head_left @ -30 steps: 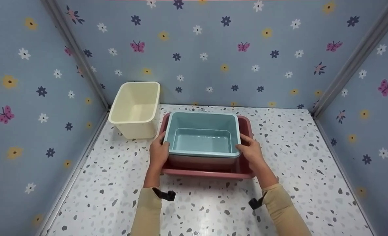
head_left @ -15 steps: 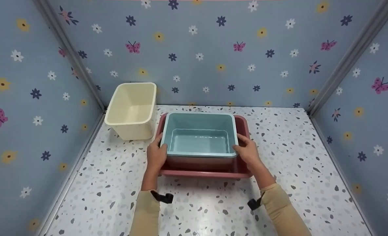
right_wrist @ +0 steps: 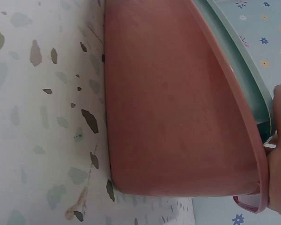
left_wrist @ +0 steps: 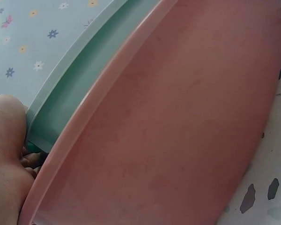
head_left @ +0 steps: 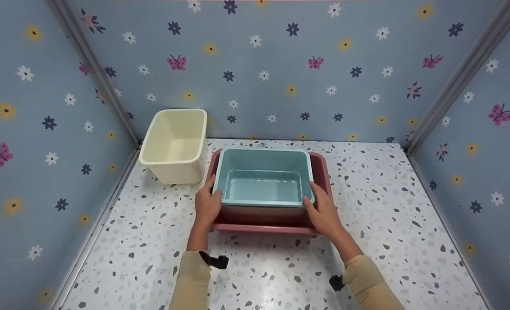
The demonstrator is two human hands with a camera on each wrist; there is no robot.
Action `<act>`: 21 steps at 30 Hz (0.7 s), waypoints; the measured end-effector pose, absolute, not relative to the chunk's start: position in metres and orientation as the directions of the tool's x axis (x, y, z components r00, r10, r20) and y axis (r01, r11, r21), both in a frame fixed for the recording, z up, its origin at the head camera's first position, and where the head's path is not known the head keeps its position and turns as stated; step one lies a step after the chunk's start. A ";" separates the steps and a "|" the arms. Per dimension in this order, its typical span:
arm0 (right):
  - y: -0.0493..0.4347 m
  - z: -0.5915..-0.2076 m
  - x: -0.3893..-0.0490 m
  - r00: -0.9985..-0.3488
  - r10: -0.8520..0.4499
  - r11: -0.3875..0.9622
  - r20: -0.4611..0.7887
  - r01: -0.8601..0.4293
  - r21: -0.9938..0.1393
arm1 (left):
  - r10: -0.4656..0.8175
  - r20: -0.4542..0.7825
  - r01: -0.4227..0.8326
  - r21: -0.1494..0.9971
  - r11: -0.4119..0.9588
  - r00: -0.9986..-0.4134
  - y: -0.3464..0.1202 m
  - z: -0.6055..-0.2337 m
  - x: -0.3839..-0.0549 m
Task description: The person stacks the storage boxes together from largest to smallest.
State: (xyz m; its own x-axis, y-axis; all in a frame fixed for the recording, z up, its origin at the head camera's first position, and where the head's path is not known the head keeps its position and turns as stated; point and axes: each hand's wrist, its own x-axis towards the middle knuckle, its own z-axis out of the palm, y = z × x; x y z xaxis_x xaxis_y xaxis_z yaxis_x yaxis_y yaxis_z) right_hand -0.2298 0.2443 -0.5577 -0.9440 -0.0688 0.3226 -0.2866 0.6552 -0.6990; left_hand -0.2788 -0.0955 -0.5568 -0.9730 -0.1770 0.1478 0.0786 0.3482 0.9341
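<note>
A light blue plastic storage bin (head_left: pixel 263 160) sits inside a larger dusty-red plastic bin (head_left: pixel 265 229), its rim standing above the red one. My left hand (head_left: pixel 207 204) grips the blue bin's rim at the left side, thumb over the edge and fingers down outside the wall. At the near right corner, my right hand (head_left: pixel 326 213) holds the same rim between thumb and fingers. Both wrist views show the red bin's outer wall (left_wrist: pixel 159 122), with the blue rim (right_wrist: pixel 246 58) above it. The fingers' lower parts are hidden between the two bins.
A taller cream bin (head_left: pixel 175 173) stands at the back left, close beside the red bin. Under everything lies a white speckled tabletop (head_left: pixel 263 275). Flower-patterned panels (head_left: pixel 276 86) enclose it at the back and both sides.
My right hand has slid toward me along the blue bin's rim to its near corner. The left hand keeps its place, and the bins have stayed nested with no clear shift.
</note>
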 end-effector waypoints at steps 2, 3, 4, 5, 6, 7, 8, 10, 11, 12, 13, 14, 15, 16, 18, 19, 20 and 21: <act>0.243 -0.560 -0.228 -0.932 -0.094 0.710 0.351 -0.310 -0.632 | -0.181 0.157 0.086 0.932 0.351 -0.971 -0.096 -0.556 -0.278; 0.243 -0.560 -0.227 -0.929 -0.097 0.741 0.358 -0.308 -0.597 | -0.180 0.162 0.090 0.932 0.352 -0.970 -0.096 -0.556 -0.277; 0.243 -0.561 -0.225 -0.928 -0.093 0.770 0.361 -0.297 -0.565 | -0.177 0.164 0.093 0.931 0.353 -0.970 -0.096 -0.556 -0.277; 0.243 -0.561 -0.224 -0.928 -0.088 0.793 0.362 -0.285 -0.538 | -0.171 0.165 0.096 0.930 0.354 -0.971 -0.097 -0.556 -0.276; 0.242 -0.561 -0.223 -0.930 -0.081 0.810 0.357 -0.271 -0.521 | -0.165 0.166 0.098 0.930 0.355 -0.972 -0.097 -0.556 -0.276; 0.243 -0.561 -0.223 -0.934 -0.074 0.822 0.350 -0.256 -0.509 | -0.160 0.165 0.099 0.929 0.356 -0.973 -0.096 -0.556 -0.276; 0.244 -0.561 -0.223 -0.937 -0.070 0.830 0.342 -0.245 -0.501 | -0.159 0.164 0.099 0.930 0.354 -0.973 -0.096 -0.556 -0.276; 0.244 -0.561 -0.223 -0.943 -0.071 0.837 0.326 -0.234 -0.495 | -0.165 0.165 0.098 0.931 0.353 -0.973 -0.095 -0.556 -0.276; 0.244 -0.561 -0.224 -0.944 -0.072 0.836 0.321 -0.232 -0.497 | -0.169 0.168 0.100 0.931 0.350 -0.971 -0.096 -0.555 -0.276; 0.243 -0.561 -0.224 -0.946 -0.070 0.837 0.317 -0.228 -0.497 | -0.172 0.170 0.101 0.931 0.350 -0.970 -0.096 -0.555 -0.277; 0.243 -0.561 -0.225 -0.947 -0.070 0.839 0.315 -0.226 -0.494 | -0.172 0.170 0.102 0.932 0.349 -0.970 -0.096 -0.554 -0.277; 0.242 -0.561 -0.226 -0.947 -0.068 0.840 0.314 -0.224 -0.494 | -0.172 0.170 0.102 0.933 0.345 -0.970 -0.097 -0.554 -0.278; 0.242 -0.561 -0.226 -0.948 -0.068 0.840 0.312 -0.223 -0.495 | -0.170 0.167 0.100 0.933 0.345 -0.971 -0.097 -0.554 -0.278; 0.242 -0.561 -0.225 -0.948 -0.063 0.840 0.311 -0.219 -0.497 | -0.166 0.163 0.098 0.935 0.342 -0.973 -0.097 -0.554 -0.278; 0.242 -0.562 -0.225 -0.950 -0.059 0.844 0.307 -0.211 -0.493 | -0.154 0.150 0.093 0.941 0.325 -0.976 -0.098 -0.555 -0.278; 0.242 -0.562 -0.224 -0.951 -0.057 0.844 0.303 -0.208 -0.494 | -0.152 0.144 0.091 0.946 0.310 -0.978 -0.099 -0.555 -0.278; 0.243 -0.563 -0.224 -0.952 -0.057 0.845 0.301 -0.207 -0.494 | -0.151 0.139 0.091 0.953 0.290 -0.979 -0.099 -0.555 -0.279; 0.243 -0.563 -0.223 -0.952 -0.058 0.844 0.301 -0.208 -0.494 | -0.146 0.132 0.090 0.961 0.261 -0.981 -0.100 -0.555 -0.279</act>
State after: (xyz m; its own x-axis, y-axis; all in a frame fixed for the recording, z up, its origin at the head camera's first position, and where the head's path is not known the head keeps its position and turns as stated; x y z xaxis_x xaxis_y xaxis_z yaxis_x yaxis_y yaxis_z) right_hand -0.2235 0.2431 -0.5629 -0.9519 -0.0582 0.3007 -0.2076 0.8443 -0.4940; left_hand -0.2785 -0.0996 -0.5553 -0.9805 -0.1456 0.1317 0.0903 0.2612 0.9610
